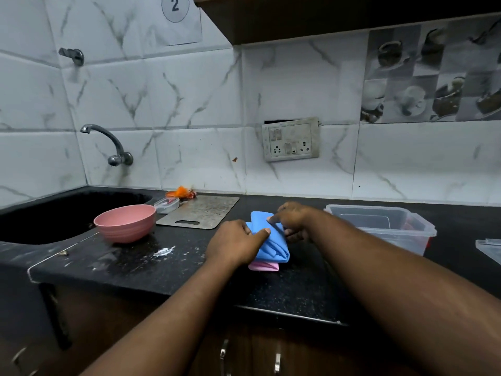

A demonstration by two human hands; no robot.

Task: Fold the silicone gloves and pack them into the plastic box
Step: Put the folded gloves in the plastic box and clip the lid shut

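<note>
**Folding a glove on the counter**

Both hands grip the folded blue glove (273, 249): the left hand (235, 244) pinches its left edge and the right hand (291, 219) its far fold. It lies on a pink glove (264, 266) on the black counter (189, 267), near the plastic box (393, 240) at right.

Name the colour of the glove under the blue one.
Pink: the bottom glove, under the blue glove, best in the head view.

Table (162, 272) black speckled stone, glossy, smeared white. Blue glove (271, 248) smooth matt silicone. Plastic box (379, 229) clear. Pink bowl (124, 222) matt plastic. Cutting board (200, 213) dull scratched metal.
</note>
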